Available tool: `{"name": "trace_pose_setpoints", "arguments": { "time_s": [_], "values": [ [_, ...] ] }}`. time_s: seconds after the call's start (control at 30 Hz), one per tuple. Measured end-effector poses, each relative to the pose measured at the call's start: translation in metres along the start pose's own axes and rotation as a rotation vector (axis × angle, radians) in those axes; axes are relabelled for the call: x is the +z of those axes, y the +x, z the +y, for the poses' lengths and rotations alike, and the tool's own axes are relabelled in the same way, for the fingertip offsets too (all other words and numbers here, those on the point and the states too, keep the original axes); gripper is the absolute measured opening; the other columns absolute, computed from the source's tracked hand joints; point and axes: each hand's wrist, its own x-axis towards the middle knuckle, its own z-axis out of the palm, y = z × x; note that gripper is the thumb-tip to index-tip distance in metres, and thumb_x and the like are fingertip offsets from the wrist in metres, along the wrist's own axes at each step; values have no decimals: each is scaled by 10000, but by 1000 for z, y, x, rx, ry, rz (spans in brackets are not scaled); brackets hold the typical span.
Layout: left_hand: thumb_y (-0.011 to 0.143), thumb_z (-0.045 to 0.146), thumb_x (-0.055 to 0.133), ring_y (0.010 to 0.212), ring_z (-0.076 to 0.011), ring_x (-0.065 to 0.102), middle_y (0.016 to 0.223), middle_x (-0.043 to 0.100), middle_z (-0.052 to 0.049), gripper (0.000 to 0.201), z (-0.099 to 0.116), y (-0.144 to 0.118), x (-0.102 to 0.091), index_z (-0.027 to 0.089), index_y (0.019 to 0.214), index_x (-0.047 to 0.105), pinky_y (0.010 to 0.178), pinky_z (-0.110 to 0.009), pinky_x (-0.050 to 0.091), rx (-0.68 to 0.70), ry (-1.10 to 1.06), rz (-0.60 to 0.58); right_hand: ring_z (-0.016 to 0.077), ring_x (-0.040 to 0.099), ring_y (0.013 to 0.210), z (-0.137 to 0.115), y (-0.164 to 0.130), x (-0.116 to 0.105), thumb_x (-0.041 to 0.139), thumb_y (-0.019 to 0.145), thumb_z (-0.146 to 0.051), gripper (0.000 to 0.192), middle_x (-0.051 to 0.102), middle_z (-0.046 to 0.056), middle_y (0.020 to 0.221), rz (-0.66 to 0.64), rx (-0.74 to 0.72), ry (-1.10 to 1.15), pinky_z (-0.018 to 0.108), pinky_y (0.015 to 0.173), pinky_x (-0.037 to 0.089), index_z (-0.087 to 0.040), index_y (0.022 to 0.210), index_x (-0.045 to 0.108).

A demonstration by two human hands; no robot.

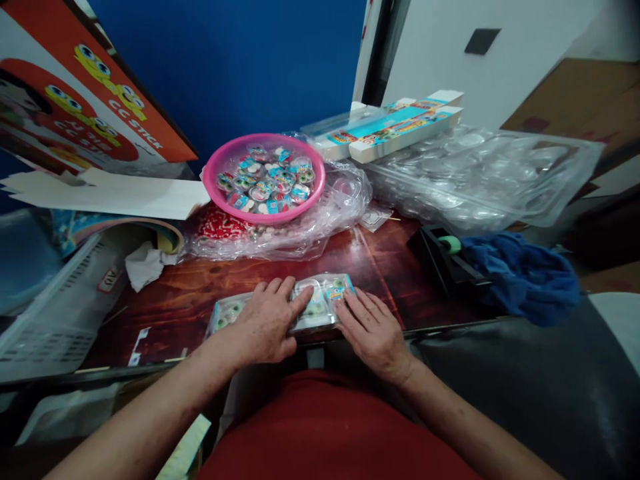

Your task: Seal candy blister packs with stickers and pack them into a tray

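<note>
A clear plastic tray [320,321] lies along the table's front edge, with small packs printed in blue and showing green eye shapes in it. My left hand [267,321] lies across its middle, palm down and fingers outstretched, hiding part of the packs. My right hand [374,331] rests at the tray's right end with its fingers straight and flat, their tips touching a blue-labelled pack [337,288]. Neither hand is closed around anything. Behind the tray, a pink bowl [210,183] holds many similar packs.
A black tape dispenser [443,260] and a blue cloth [525,280] are at the right. Clear plastic trays [465,177] are piled behind, beside printed cartons [407,133]. To the left stand a white basket [65,320] and crumpled paper [146,265] on the wooden table [190,287].
</note>
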Motion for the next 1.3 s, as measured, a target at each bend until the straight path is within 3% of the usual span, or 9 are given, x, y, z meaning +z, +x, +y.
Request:
{"name": "trace_pose_setpoints", "arguments": {
  "time_s": [0.13, 0.2, 0.3, 0.4, 0.63, 0.73, 0.93, 1.17, 1.3],
  "values": [
    [614, 735, 464, 1223, -369, 305, 1378, 318, -185, 967, 3, 9, -8, 159, 1361, 255, 970, -516, 245, -35, -66, 25, 299, 456, 1169, 0, -2, 3, 521, 825, -181, 324, 556, 145, 1206, 9, -14, -12, 458, 915, 419, -205, 1142, 584],
    [695, 715, 389, 1243, -346, 281, 1386, 315, -181, 866, 9, 18, -13, 125, 1324, 319, 987, -495, 229, -32, -46, 76, 301, 444, 1180, 0, -3, 4, 517, 820, -162, 338, 547, 151, 1215, 5, -19, -19, 456, 912, 424, -205, 1150, 576],
    [738, 626, 452, 1190, -302, 355, 1350, 380, -150, 753, 17, 31, -16, 122, 1291, 368, 975, -419, 276, 73, -41, 80, 308, 426, 1192, 0, -4, 4, 515, 814, -149, 337, 539, 162, 1222, 4, -41, -37, 460, 913, 424, -187, 1144, 577],
    [688, 594, 547, 1135, -292, 398, 1291, 435, -147, 792, 19, 37, -13, 110, 1288, 365, 952, -396, 306, 81, -83, 89, 315, 413, 1200, 1, -4, 4, 524, 810, -150, 335, 533, 176, 1224, 2, -59, -45, 461, 919, 421, -167, 1141, 579],
    [624, 472, 617, 1169, -307, 345, 1326, 384, -147, 822, 24, 39, -1, 126, 1313, 330, 954, -438, 279, 4, -73, 173, 320, 460, 1158, 0, 0, 5, 529, 819, -169, 267, 579, 202, 1146, 100, -82, -69, 448, 875, 465, -130, 1070, 610],
    [586, 507, 635, 1190, -321, 320, 1345, 357, -150, 885, 25, 40, 0, 137, 1324, 316, 971, -452, 253, -32, -78, 201, 316, 439, 1177, 0, 0, 6, 513, 824, -159, 268, 569, 209, 1156, 102, -81, -49, 445, 880, 470, -120, 1074, 603],
    [519, 605, 640, 1108, -325, 417, 1223, 466, -154, 1022, 15, 47, -11, 133, 1344, 262, 943, -473, 297, -27, -166, 89, 315, 401, 1207, -2, -2, 8, 505, 815, -121, 320, 536, 212, 1197, 120, -61, -19, 443, 887, 477, -117, 1129, 566],
    [538, 552, 628, 1018, -295, 481, 1105, 503, -115, 867, 11, 54, -7, 162, 1271, 377, 879, -403, 384, 49, -176, 113, 300, 430, 1188, -2, -1, 5, 487, 831, -141, 315, 521, 222, 1210, 111, -49, 41, 440, 888, 480, -96, 1135, 557],
    [543, 623, 588, 1034, -315, 461, 1137, 483, -131, 928, 5, 48, 2, 155, 1308, 349, 886, -439, 379, 4, -153, 133, 299, 459, 1158, -2, 0, 6, 491, 834, -148, 301, 539, 211, 1193, 81, -64, 35, 442, 876, 478, -107, 1121, 572]
  ]
}}
